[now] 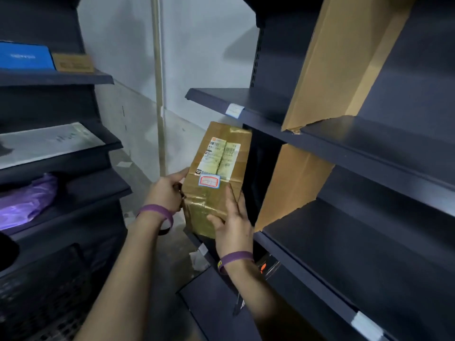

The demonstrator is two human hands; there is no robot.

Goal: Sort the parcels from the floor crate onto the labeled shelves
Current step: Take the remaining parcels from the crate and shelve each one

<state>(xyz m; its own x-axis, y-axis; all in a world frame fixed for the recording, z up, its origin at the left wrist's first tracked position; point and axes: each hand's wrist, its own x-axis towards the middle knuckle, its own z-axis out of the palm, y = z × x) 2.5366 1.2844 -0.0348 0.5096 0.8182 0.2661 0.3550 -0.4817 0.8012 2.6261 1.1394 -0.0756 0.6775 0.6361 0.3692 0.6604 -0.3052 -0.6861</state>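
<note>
A taped brown cardboard parcel [216, 173] with a white shipping label and a small red-framed sticker is held up in the aisle between two dark shelf units. My left hand [166, 193] grips its left side near the bottom. My right hand [232, 225] clasps its lower right corner from below. Both wrists wear purple bands. The parcel hangs in front of the left end of the right shelf unit [369, 153], touching no shelf. White label tags [234, 110] sit on the shelf edges.
Tall cardboard dividers [337, 60] stand on the right shelves. The left unit holds a blue box [24, 55], a small brown box [72, 62], a grey flat packet [46, 141] and a purple bag [27, 200]. A dark mesh crate [41, 296] sits low on the left.
</note>
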